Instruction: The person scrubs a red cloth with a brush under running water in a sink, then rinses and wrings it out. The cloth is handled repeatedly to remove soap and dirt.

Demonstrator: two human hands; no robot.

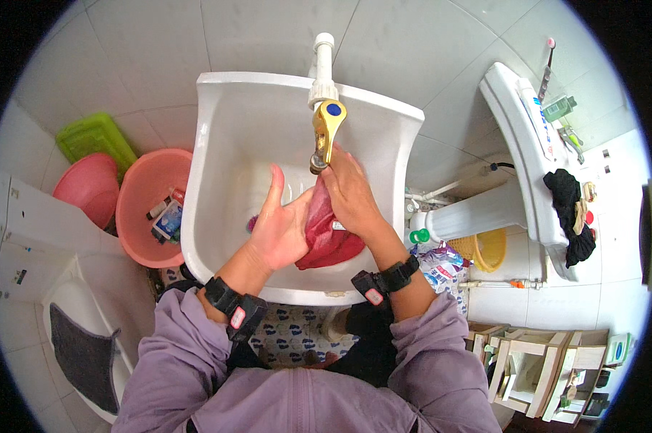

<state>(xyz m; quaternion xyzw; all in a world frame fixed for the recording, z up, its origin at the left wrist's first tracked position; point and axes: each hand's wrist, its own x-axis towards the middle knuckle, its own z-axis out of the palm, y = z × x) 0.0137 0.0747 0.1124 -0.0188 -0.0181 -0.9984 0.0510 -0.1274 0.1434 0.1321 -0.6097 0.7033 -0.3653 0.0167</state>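
Observation:
A wet red cloth (326, 241) hangs in the white basin (234, 124), below a gold-coloured tap (326, 127) on a white pipe. My right hand (350, 195) grips its upper part close under the spout. On the left, my left hand (282, 233) has its palm turned up and its thumb raised well apart. Its fingers reach against the cloth's left edge, where their tips are hidden, so I cannot tell whether they grip it. A white tag shows on the cloth beside my right hand. Part of a small purple object (251, 223) shows beside my left hand.
Left of the basin stand a pink tub (128, 227) holding packets, a smaller pink basin (90, 187) and a green lid-like plastic piece (96, 140). To the right are a pedestal washbasin (512, 162) with black cloth (566, 211), a plastic bag (439, 265) and a wooden rack (537, 368).

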